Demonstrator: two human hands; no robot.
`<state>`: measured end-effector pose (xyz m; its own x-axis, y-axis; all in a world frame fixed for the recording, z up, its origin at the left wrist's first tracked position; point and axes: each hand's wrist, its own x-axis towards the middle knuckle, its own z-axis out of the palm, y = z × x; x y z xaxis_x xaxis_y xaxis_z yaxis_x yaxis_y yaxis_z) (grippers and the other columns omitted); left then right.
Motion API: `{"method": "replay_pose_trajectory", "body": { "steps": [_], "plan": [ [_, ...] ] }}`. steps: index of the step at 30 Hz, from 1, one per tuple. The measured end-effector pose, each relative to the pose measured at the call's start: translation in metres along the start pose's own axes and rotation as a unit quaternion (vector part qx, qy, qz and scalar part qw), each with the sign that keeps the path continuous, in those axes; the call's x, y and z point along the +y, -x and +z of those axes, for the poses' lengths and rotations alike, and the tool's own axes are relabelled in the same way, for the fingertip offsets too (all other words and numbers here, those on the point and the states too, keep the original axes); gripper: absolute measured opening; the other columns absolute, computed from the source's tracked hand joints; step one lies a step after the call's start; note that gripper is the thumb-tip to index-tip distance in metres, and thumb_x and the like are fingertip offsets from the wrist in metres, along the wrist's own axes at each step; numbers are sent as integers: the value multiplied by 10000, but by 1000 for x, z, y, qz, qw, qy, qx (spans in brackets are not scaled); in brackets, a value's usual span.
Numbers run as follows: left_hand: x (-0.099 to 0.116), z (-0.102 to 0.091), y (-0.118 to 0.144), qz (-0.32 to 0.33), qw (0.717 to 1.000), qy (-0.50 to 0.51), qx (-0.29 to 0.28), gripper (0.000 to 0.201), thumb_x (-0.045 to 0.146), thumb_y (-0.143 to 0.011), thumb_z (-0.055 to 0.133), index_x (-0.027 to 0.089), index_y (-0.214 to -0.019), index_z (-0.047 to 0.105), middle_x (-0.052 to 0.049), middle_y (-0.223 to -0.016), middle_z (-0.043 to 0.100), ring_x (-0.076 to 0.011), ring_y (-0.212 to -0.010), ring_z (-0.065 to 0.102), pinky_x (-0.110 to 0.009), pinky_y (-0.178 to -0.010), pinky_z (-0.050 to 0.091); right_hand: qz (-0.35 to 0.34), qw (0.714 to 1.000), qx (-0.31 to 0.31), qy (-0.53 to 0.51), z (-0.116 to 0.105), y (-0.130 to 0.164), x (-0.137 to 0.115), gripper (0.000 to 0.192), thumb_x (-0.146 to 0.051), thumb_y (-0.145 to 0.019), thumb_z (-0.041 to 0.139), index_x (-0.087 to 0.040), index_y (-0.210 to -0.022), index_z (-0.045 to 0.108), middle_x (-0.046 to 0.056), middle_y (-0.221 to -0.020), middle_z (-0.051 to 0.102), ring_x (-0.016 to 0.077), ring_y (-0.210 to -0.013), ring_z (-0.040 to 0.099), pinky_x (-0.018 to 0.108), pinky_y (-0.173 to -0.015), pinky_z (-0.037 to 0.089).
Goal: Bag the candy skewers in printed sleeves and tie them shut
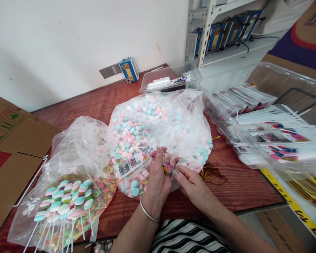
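My left hand [159, 175], with a bangle on the wrist, is closed around small printed plastic wrappers [129, 166]. Their barcode-like print sticks out to the left of the thumb, and a colourful part shows between the fingers. At the wrappers' near edge, thumb and finger of my right hand [188, 178] pinch together; the exact grip is partly hidden. Both hands are over a large clear bag [137, 130] of pink, blue and white candies. Left of it, candy skewers [65, 200] on white sticks lie on another clear bag [105, 200] holding colourful ring-shaped sweets.
A clear plastic bin [226, 135] at right holds printed wrappers and white sticks. Behind the candy bag is a smaller clear tray [144, 82]. A blue device [129, 70] stands by the wall. Cardboard boxes [28, 140] flank the left side; gold tinsel [213, 174] lies on the wooden table [226, 196].
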<state>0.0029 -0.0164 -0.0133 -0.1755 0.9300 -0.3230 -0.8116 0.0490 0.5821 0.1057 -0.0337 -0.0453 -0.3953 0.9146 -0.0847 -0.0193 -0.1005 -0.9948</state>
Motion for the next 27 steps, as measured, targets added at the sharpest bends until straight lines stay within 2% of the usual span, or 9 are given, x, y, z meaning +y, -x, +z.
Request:
{"method": "replay_pose_trajectory", "body": {
  "steps": [3, 5, 9, 14, 16, 18, 21, 24, 27],
  "plan": [
    [15, -1, -7, -6, 999, 45, -6, 325, 448, -825, 672, 160, -970, 626, 49, -648, 513, -80, -566, 525, -295, -739, 525, 62, 992, -30, -103, -1, 3, 1, 373, -554, -898, 514, -198, -792, 543, -84, -540, 373, 80, -426, 296, 201, -395, 248],
    [25, -4, -11, -2, 998, 65, -1, 292, 400, -831, 679, 161, -991, 624, 47, -677, 520, -72, -570, 525, -254, -671, 511, 106, 977, -54, -179, -1, 7, 1, 383, -566, -895, 517, -192, -812, 539, -113, -516, 299, 59, -388, 194, 193, -366, 188],
    [38, -6, -16, 19, 996, 83, 13, 210, 303, -829, 698, 164, -958, 608, 85, -626, 442, -24, -469, 434, -172, -512, 416, 148, 956, -98, -232, 4, 19, 3, 372, -554, -904, 518, -187, -844, 538, -120, -512, 295, 53, -390, 171, 183, -365, 195],
    [18, 1, -5, 9, 1000, 19, 3, 207, 280, -797, 730, 167, -870, 573, 109, -546, 379, -10, -381, 321, -156, -415, 314, 68, 995, -41, -66, 14, 22, 11, 398, -568, -934, 447, -203, -785, 499, -92, -525, 315, 84, -434, 253, 206, -390, 213],
    [11, 3, 0, 14, 999, -30, -1, 225, 290, -779, 747, 172, -862, 575, 109, -527, 399, -21, -391, 367, -176, -493, 409, 18, 1000, -9, 1, 14, 18, 12, 388, -531, -958, 410, -209, -754, 483, -73, -550, 351, 99, -466, 308, 218, -422, 262],
    [12, 3, -1, 22, 999, -39, 8, 286, 332, -760, 762, 174, -934, 598, 73, -608, 517, -58, -513, 529, -235, -661, 507, -33, 997, 16, 74, 12, 15, 10, 364, -468, -976, 389, -210, -736, 482, -45, -595, 420, 119, -528, 390, 228, -482, 326],
    [30, 2, -10, 45, 998, 7, 37, 390, 389, -748, 761, 173, -1036, 611, 6, -828, 623, -121, -734, 642, -303, -788, 531, -97, 971, 46, 215, 6, 20, 8, 322, -347, -988, 382, -209, -719, 493, -27, -615, 478, 131, -556, 462, 234, -531, 356],
    [47, 2, -18, 71, 997, 22, 27, 311, 280, -770, 752, 162, -1026, 622, 52, -728, 540, -35, -537, 511, -206, -614, 486, -173, 923, 55, 341, 5, 28, 10, 270, -244, -982, 385, -201, -762, 535, -21, -588, 518, 133, -512, 503, 241, -526, 352],
    [46, 5, -19, 34, 999, 38, 4, 237, 214, -765, 752, 149, -946, 614, 92, -625, 410, 3, -430, 348, -149, -463, 358, -224, 887, 76, 397, 7, 30, 13, 247, -199, -979, 376, -188, -802, 548, 1, -594, 558, 145, -518, 546, 248, -535, 362]
  ]
}}
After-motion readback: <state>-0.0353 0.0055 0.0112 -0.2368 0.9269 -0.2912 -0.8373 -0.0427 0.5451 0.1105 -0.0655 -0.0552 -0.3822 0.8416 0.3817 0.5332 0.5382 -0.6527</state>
